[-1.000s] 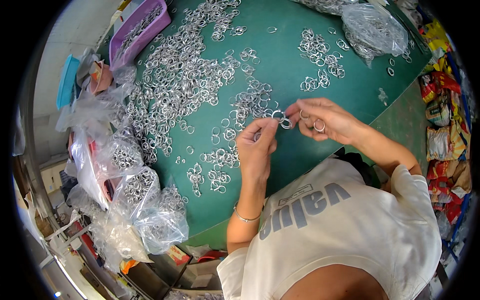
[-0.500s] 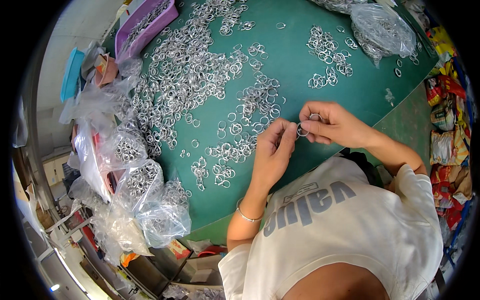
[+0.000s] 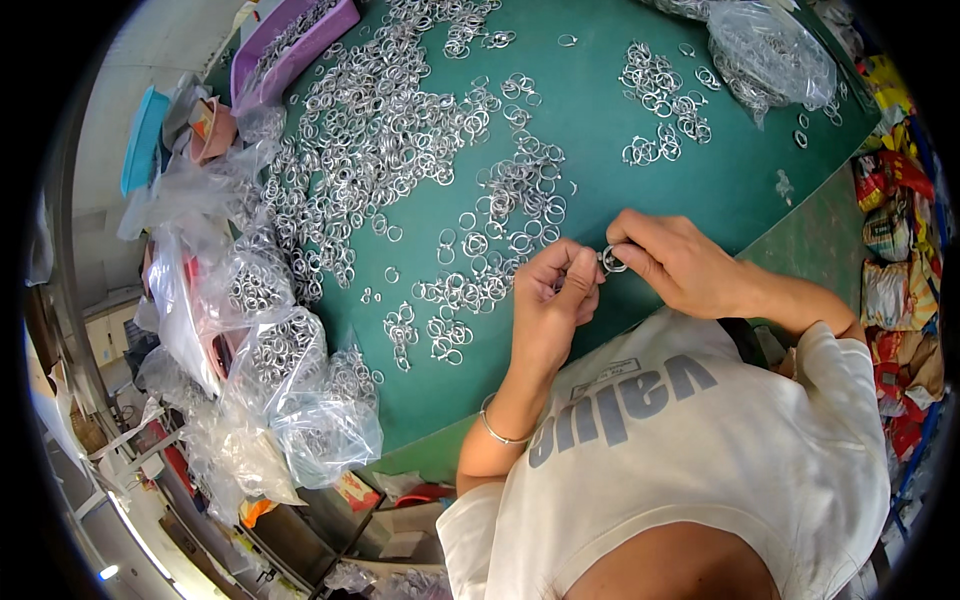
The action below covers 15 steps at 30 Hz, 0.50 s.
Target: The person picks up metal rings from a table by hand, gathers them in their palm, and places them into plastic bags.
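Pinching one small metal ring (image 3: 612, 262) between thumb and fingertips of both hands, just above the near edge of the green desk (image 3: 640, 200). Held closer to the body than a second ago, when worked farther out over the loose heap. Left hand (image 3: 552, 305) curled, fingers pressed onto the ring's left side; right hand (image 3: 680, 265) clamped on its right side, knuckles up. Judged as mid-assembly on a single piece, drawn in from the pile for finer fingerwork. Scattered left of the hands, a small cluster of rings (image 3: 470, 290); farther off, the big heap of rings (image 3: 380, 120). Far right, a clear bag of rings (image 3: 770, 50); far left, a purple tray (image 3: 295, 45) and stuffed plastic bags (image 3: 290, 390).
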Motion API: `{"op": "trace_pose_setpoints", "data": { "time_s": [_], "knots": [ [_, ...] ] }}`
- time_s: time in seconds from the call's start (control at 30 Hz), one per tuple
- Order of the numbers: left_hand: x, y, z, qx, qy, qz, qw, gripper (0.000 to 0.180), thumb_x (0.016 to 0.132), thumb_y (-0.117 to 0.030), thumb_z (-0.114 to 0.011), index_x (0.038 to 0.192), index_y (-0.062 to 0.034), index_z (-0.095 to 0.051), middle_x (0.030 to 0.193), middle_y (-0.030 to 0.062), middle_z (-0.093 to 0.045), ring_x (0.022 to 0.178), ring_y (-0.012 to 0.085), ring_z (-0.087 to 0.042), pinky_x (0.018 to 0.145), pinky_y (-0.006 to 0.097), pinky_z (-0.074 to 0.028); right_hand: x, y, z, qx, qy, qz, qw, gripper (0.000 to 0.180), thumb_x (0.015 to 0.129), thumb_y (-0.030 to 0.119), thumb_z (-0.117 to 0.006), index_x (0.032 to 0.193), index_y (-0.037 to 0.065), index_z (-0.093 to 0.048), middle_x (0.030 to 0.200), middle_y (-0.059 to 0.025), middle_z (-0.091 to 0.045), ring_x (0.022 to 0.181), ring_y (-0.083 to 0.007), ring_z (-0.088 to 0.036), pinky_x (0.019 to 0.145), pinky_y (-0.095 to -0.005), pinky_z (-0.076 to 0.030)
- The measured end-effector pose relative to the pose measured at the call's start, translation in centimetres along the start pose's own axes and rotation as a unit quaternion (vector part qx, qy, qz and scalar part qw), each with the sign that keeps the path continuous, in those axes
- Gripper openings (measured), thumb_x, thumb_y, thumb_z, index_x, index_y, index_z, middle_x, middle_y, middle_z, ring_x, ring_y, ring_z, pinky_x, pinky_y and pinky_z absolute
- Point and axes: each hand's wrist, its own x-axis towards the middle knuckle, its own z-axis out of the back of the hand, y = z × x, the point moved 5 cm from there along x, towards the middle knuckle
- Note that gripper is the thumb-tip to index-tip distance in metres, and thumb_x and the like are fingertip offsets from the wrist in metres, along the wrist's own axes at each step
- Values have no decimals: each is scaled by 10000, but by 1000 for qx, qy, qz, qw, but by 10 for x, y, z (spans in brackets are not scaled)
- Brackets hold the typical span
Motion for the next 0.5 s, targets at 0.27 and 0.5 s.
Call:
{"op": "trace_pose_setpoints", "data": {
  "time_s": [0.27, 0.5],
  "knots": [
    [-1, 8, 0, -76, 38, 85, 993, 264, 909, -205, -494, 699, -46, -471, 583, -22, -380, 419, 31, -248, 383, 192, -145, 0, -6, -1, 45, 97, -60, 992, 101, 900, 102, -439, 859, 13, -415, 653, -162, -475, 595, -344, -457, 545, -397, -360],
    [-12, 7, 4, 193, -24, -37, 980, 255, 918, -176, -481, 703, -38, -494, 547, -36, -399, 448, 23, -315, 400, 181, -213, -4, -10, -3, 93, 199, -135, 966, 170, 917, 171, -427, 877, 6, -413, 640, -140, -474, 565, -279, -453, 541, -376, -353]
  ]
}}
